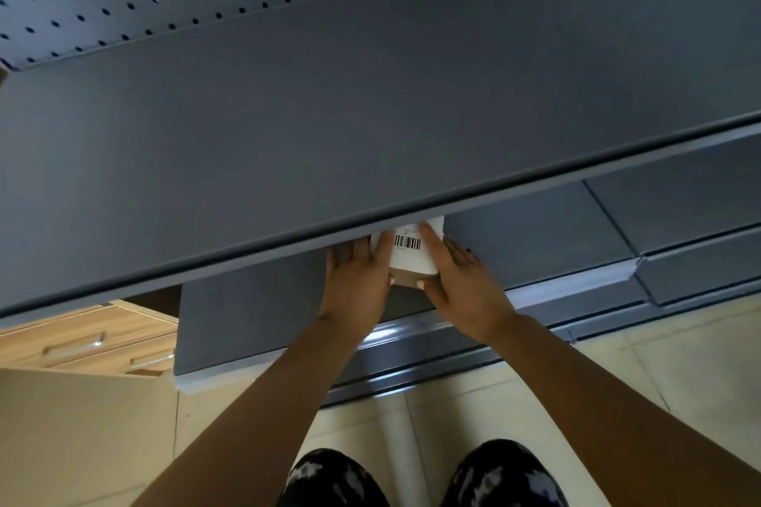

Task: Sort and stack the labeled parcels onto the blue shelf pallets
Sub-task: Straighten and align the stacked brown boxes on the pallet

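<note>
A person stood over a dark blue shelf unit, looking down at both bare arms reaching forward. A small brown parcel [413, 259], topped with a white barcode label, sat between the two hands on the lower shelf [535, 230]. Its far end was hidden beneath the front lip of the upper shelf [370, 115].

The left hand [357, 278] pressed against the parcel's left side with fairly straight fingers, the thumb lying along the label's edge. The right hand [463, 284] held the right side, one finger laid across the label and the thumb tucked at the near corner.

The parcel appeared to run lengthwise away from the person, pointing into the shelf. Both hands were equally close, so pushing it in would likely mean moving straight forward under the lip.

A cardboard box [82, 424] stood at lower left.
</note>
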The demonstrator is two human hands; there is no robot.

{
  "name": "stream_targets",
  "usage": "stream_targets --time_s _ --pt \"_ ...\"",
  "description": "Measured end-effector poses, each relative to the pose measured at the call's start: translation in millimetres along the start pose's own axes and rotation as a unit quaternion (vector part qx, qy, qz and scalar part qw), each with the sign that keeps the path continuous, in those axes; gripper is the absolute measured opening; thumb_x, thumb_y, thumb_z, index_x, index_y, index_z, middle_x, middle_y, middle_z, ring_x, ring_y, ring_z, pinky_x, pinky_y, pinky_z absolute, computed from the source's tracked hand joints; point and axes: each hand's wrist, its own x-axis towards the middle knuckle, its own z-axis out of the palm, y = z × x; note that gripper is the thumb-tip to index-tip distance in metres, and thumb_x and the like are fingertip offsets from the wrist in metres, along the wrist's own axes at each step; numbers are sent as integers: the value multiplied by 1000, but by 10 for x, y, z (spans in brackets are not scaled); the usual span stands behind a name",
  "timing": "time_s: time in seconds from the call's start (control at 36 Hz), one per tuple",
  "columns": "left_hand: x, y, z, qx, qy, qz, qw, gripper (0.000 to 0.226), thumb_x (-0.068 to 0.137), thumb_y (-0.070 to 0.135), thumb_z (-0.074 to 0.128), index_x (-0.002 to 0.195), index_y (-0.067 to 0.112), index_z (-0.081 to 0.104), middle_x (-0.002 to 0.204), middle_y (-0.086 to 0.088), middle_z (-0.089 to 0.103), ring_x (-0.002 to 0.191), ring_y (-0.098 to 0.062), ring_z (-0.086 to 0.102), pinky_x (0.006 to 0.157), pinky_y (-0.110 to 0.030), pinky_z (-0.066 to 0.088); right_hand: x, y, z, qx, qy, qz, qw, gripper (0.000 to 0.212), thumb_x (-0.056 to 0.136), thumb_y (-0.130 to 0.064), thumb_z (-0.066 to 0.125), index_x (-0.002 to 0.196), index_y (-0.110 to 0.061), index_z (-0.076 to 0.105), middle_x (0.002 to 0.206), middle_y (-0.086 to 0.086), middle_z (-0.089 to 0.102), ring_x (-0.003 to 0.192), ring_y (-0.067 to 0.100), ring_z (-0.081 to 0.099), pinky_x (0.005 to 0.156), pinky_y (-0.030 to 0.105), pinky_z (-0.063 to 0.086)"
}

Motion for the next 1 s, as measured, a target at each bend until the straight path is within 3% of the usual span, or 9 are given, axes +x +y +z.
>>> stream_targets --time_s 0.14,0.28,0.33,0.42,0.47,0.61,0.72,0.83,1.0 --pt "-197 120 -196 -32 34 35 998 84 78 22 76 147 8 31 137 -27 46 122 -47 47 102 -59 39 -230 -160 -346 7 -6 3 1000 81 93 -25 58 148 -31 -1 146 15 40 134 33 38 107 45 36" --pt "-419 294 -456 -9 33 85 996 98 56 25 91 141 9 45 105 -21 64 92 -37 65 87 -55 50 -646 -296 -595 12 -7 28 1000 85 90 -28 62 149 -30 1 140 17 47 125 33 48 99 45 46" --pt "-515 392 -553 -21 23 100 995 103 57 24 90 145 10 37 103 -20 63 89 -36 65 89 -55 48 -814 -367 -698 16 -4 48 999 84 90 -27 61 149 -28 0 139 18 47 123 34 49 98 45 47" --pt "-683 597 -784 -25 -32 128 991 96 86 30 68 151 21 -3 129 -17 50 115 -30 53 107 -49 35 -1070 -472 -889 13 1 75 997 86 92 -29 58 147 -33 -9 143 17 43 129 35 43 103 46 43" --pt "-806 721 -965 -17 -61 132 989 86 97 35 51 150 23 -15 141 -11 38 125 -24 42 112 -41 29 -1268 -547 -1041 6 5 94 996 87 95 -34 53 143 -37 -20 149 13 36 134 33 36 109 44 36" --pt "-1102 1007 -1442 -29 -72 179 981 86 96 37 51 149 24 -15 139 -8 43 122 -22 44 108 -36 32 -1747 -822 -1522 -15 16 137 990 85 94 -35 55 148 -33 -11 145 15 42 128 36 44 105 43 39" --pt "-1414 1182 -1856 -64 -42 234 969 82 94 36 57 153 22 1 132 -9 50 116 -24 49 104 -41 39 -2117 -1115 -1939 -18 39 174 984 83 93 -36 55 149 -32 -6 144 14 43 128 35 43 105 44 39" --pt "-1628 1334 -2362 -56 -16 291 955 78 97 39 50 153 21 -1 135 -4 47 116 -20 48 109 -40 33 -2400 -1445 -2439 -41 69 194 978 81 93 -36 54 149 -32 -4 143 17 44 128 36 44 103 45 42" --pt "-1845 1578 -3202 -64 47 361 929 85 89 35 62 153 18 11 123 -7 55 103 -22 55 97 -42 42 -2697 -1901 -3201 -76 133 214 965 83 94 -40 50 150 -33 -11 145 13 41 130 32 41 102 44 43"
